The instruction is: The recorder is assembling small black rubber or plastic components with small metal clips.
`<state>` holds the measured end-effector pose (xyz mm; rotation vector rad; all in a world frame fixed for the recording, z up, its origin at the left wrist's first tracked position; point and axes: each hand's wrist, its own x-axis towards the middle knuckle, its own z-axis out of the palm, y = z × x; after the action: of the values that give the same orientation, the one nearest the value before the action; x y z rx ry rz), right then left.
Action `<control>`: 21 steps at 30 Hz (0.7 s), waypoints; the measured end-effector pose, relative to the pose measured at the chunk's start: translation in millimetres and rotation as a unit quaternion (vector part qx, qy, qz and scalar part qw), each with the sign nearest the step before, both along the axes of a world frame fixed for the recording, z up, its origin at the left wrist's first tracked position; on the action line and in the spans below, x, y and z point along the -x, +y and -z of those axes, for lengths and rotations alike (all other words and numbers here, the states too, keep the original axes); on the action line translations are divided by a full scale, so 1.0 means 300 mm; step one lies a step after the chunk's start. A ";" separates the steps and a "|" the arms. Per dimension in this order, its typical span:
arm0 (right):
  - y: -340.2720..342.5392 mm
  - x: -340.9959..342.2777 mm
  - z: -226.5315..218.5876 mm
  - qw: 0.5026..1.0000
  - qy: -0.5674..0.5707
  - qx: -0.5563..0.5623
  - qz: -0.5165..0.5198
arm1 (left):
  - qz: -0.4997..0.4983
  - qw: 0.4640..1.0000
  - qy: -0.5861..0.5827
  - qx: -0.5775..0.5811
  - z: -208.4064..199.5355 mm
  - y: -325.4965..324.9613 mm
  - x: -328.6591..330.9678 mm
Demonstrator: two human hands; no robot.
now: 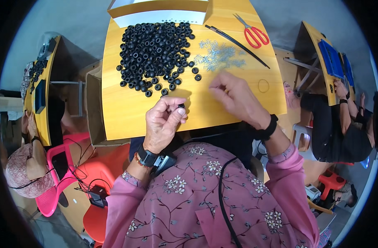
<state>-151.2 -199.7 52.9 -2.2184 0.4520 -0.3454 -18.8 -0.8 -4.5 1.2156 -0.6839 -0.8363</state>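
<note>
My left hand (160, 126) is closed over the near edge of the yellow table (133, 120), pinching a small black round piece (181, 106) between thumb and fingers. To its right, my right hand (238, 97) hovers with fingers curled in. The motion blurs it slightly, and whatever its fingertips hold is too small or hidden to name. Beyond my left hand spreads a big heap of black round pieces (151, 51), many showing a hole. Small silvery metal pieces (220, 56) lie scattered beyond my right hand.
Red-handled scissors (256, 37) and a thin black rod (238, 45) lie at the far right. A rubber band (263, 86) rests near the right edge; a white box (160, 16) stands at the back. People sit at tables (321, 66) on both sides. A pink chair (58, 173) is at left.
</note>
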 end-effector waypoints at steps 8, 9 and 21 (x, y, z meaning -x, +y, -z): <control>0.145 -0.053 0.025 0.943 -0.061 -0.324 -0.036 | -0.013 0.999 0.050 0.006 -0.020 -0.005 0.002; 0.146 -0.053 0.028 0.939 -0.063 -0.336 -0.036 | -0.016 0.998 0.066 0.010 -0.022 -0.004 0.002; 0.137 -0.034 0.045 0.924 -0.098 -0.366 -0.053 | 0.004 1.000 -0.002 0.018 0.001 -0.001 -0.005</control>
<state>-140.9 -158.4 39.5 -1.4536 0.2847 -0.2762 -17.3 -1.1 -4.8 1.1828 -0.7045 -0.8244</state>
